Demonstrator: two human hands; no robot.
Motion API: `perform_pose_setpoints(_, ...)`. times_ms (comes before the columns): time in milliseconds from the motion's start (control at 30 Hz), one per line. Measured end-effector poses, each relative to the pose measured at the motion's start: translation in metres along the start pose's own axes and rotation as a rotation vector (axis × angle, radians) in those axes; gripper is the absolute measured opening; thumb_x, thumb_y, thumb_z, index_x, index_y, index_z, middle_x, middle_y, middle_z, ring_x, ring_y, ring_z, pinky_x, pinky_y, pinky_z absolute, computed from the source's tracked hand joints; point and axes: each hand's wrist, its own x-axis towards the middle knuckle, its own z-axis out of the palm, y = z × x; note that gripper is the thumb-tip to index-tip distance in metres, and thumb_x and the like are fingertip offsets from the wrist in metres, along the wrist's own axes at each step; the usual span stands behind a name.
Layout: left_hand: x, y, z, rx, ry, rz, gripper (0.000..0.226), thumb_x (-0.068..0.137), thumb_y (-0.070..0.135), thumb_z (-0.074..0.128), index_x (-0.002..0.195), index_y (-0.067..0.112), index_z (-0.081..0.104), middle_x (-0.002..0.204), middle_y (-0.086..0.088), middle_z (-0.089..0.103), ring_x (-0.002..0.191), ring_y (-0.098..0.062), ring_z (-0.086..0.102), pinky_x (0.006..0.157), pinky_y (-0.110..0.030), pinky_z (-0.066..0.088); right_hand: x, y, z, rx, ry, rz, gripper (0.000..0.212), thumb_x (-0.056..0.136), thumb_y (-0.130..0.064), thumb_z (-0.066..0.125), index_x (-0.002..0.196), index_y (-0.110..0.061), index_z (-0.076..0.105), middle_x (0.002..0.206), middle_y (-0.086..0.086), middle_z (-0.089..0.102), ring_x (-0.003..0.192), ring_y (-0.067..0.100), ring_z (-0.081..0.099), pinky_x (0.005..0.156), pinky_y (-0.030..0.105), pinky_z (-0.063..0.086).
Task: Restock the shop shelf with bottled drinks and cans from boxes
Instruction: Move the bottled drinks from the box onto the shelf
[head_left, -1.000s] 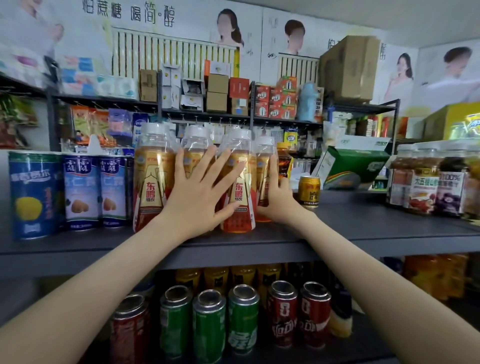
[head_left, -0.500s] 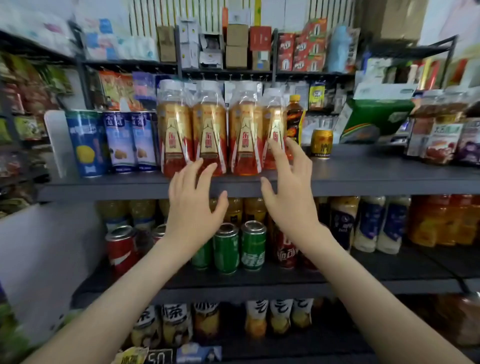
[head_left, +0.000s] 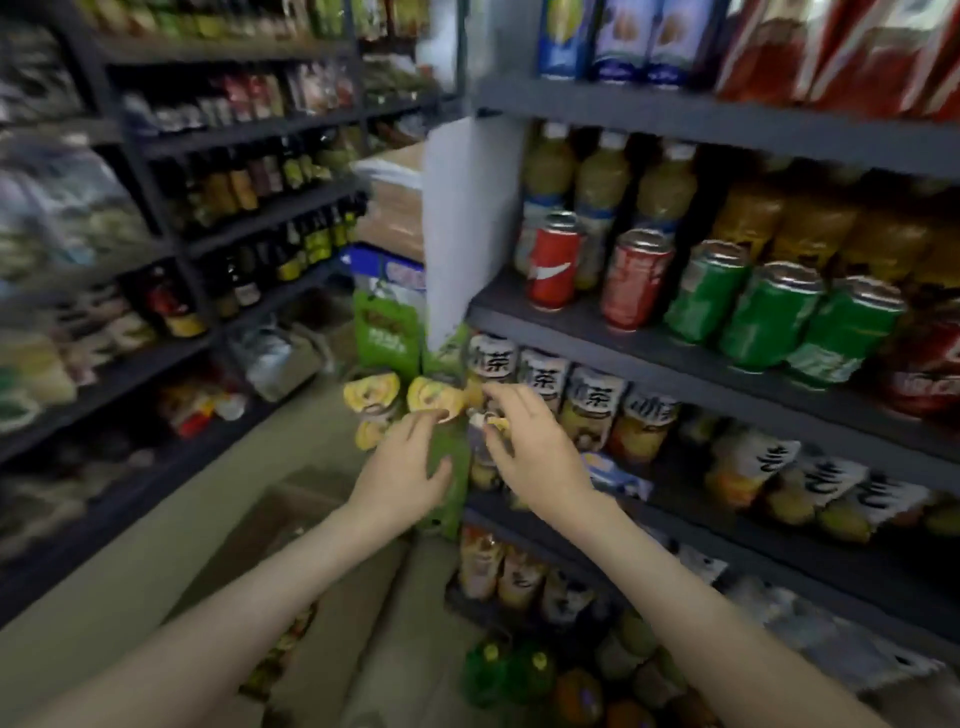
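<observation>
The view is blurred and turned down to the left. My left hand (head_left: 402, 470) and my right hand (head_left: 530, 447) hang in mid-air in front of the shelf's left end, fingers relaxed, holding nothing. The dark shelf (head_left: 649, 353) to the right carries red cans (head_left: 553, 265) and green cans (head_left: 769, 317). Tea bottles (head_left: 592, 410) stand one level lower, just right of my right hand. Below my arms on the floor lies an open cardboard box (head_left: 291, 525); its contents are too blurred to tell.
Green hanging snack packs (head_left: 387, 332) dangle at the shelf end behind my hands. A second dark rack (head_left: 249, 218) with dark bottles runs along the left. Stacked cartons (head_left: 392, 208) sit at the aisle's far end. Green bottles (head_left: 498, 670) stand low on the floor.
My hands have come off the orange bottles on the upper shelf and dropped lower. The camera has swung down and left, toward the aisle floor and the box.
</observation>
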Motion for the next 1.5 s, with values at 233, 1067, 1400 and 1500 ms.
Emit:
perform_pose_setpoints(233,-0.056,-0.189,-0.042,0.079,-0.071,-0.391,0.053,0.093,0.029,0.050,0.141,0.008,0.040,0.139,-0.011,0.044,0.128,-0.028,0.041,0.106,-0.033,0.034,0.068,-0.064,0.175,0.014,-0.306,-0.035,0.046,0.097,-0.021,0.050,0.142,-0.014,0.039,0.139,0.004,0.043,0.128,0.020,0.042,0.098,0.027,0.038)
perform_pose_setpoints(1067,-0.084,-0.773,0.288,0.082,-0.518,-0.994,0.050,0.099,0.016,0.038,0.147,0.026,0.028,0.146,-0.014,0.032,0.127,-0.034,0.040,0.101,-0.042,0.039,0.149,0.112,0.870,-0.227,-1.101,-0.015,0.067,0.099,-0.033,0.042,0.152,-0.035,0.000,0.159,0.001,0.014,0.145,0.022,0.015,0.118,0.046,0.017)
perform_pose_setpoints(1400,-0.037,-0.927,0.469,0.019,-0.781,-0.888,0.084,0.094,0.031,0.055,0.143,0.055,-0.009,0.155,-0.022,-0.002,0.136,-0.045,0.021,0.108,-0.056,0.028,0.100,0.242,1.001,-0.314,-1.116,0.002,0.062,0.093,-0.061,0.009,0.134,-0.049,-0.036,0.156,-0.005,-0.024,0.144,0.019,-0.015,0.116,0.049,0.003)
perform_pose_setpoints(1500,-0.035,-0.941,0.469,-0.127,-0.800,-0.892,0.095,0.090,0.020,0.063,0.141,0.060,-0.007,0.149,-0.018,0.008,0.124,-0.038,0.038,0.098,-0.047,0.042,0.093,0.248,1.004,-0.260,-1.078,0.003,0.061,0.082,-0.066,-0.007,0.134,-0.051,-0.035,0.149,-0.012,-0.029,0.141,0.015,-0.016,0.115,0.047,0.003)
